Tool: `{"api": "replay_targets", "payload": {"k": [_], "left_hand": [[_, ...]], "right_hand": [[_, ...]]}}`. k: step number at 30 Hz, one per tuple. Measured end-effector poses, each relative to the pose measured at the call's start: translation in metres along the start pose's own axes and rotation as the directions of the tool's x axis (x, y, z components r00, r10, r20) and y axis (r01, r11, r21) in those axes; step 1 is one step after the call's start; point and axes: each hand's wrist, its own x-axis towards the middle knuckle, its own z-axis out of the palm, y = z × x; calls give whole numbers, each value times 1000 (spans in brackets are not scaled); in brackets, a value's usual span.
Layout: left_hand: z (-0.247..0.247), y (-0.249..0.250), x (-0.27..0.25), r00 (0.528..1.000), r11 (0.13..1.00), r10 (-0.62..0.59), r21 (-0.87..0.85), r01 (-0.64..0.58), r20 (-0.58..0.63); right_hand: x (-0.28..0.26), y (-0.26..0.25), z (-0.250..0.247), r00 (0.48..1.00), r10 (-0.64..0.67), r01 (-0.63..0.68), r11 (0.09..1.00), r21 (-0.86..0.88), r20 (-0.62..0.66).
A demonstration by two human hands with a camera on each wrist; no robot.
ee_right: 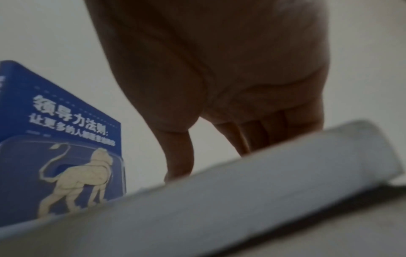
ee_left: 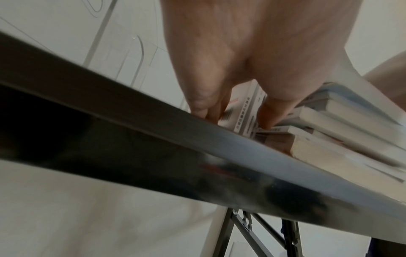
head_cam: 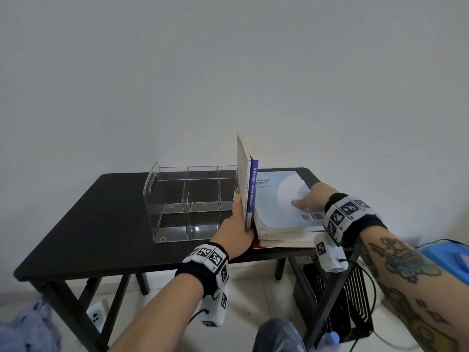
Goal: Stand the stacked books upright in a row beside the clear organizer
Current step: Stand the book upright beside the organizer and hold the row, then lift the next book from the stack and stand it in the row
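Note:
Two books stand upright against the right end of the clear organizer (head_cam: 187, 201): a white book (head_cam: 242, 174) and a blue-spined book (head_cam: 253, 189). My left hand (head_cam: 238, 229) pinches their lower front edges between thumb and fingers; in the left wrist view the upright books (ee_left: 250, 111) sit inside the left hand (ee_left: 230, 107). Right of them lies a flat stack of books (head_cam: 279, 224) topped by a pale blue book (head_cam: 276, 199). My right hand (head_cam: 308, 199) rests on that cover with straight fingers. The right wrist view shows the blue lion cover (ee_right: 66, 156) and the pale book (ee_right: 241, 200).
Everything sits on a black table (head_cam: 101, 224) against a bare wall. The stack overhangs the table's front edge (ee_left: 175, 139) slightly. Beneath the table stand a black wire rack (head_cam: 350, 301) and a power strip (head_cam: 96, 316). A blue box (head_cam: 446, 260) is at the right.

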Motion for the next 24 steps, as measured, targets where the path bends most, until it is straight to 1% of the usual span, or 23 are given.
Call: {"api": "replay_targets", "payload": {"k": [4,9,11,17,19,21,22,24], "left_hand": [[-1,-1,0,1000,1000,-8,-12,9,24],[-2,-2,2,999,1000,-8,17,7,47],[-2,-2,1,999,1000,-7,24,6,49],[-3,0,0,1000,1000,17,20,-18,17],[-4,1,-1,999,999,28,25,-28,22],[-4,2,-2,999,999,44,26,-45,22],[-4,2,-2,998,998,54,23,-54,19],[-5,2,-3,998,998,59,6,-59,15]], "right_hand": [[-2,1,-8,998,49,-49,999,-10,-40],[-4,-3,-21,996,89,-89,996,-9,-22],[-5,-5,-26,997,67,-66,997,36,-31],[-24,-22,-50,994,-80,95,975,200,-80],[-32,-28,-61,984,-101,141,944,299,-145],[-38,-37,-71,958,-100,197,911,362,-269],[-41,-42,-74,933,-93,233,892,386,-348],[-48,-53,-78,858,-51,323,828,459,-512]]}}
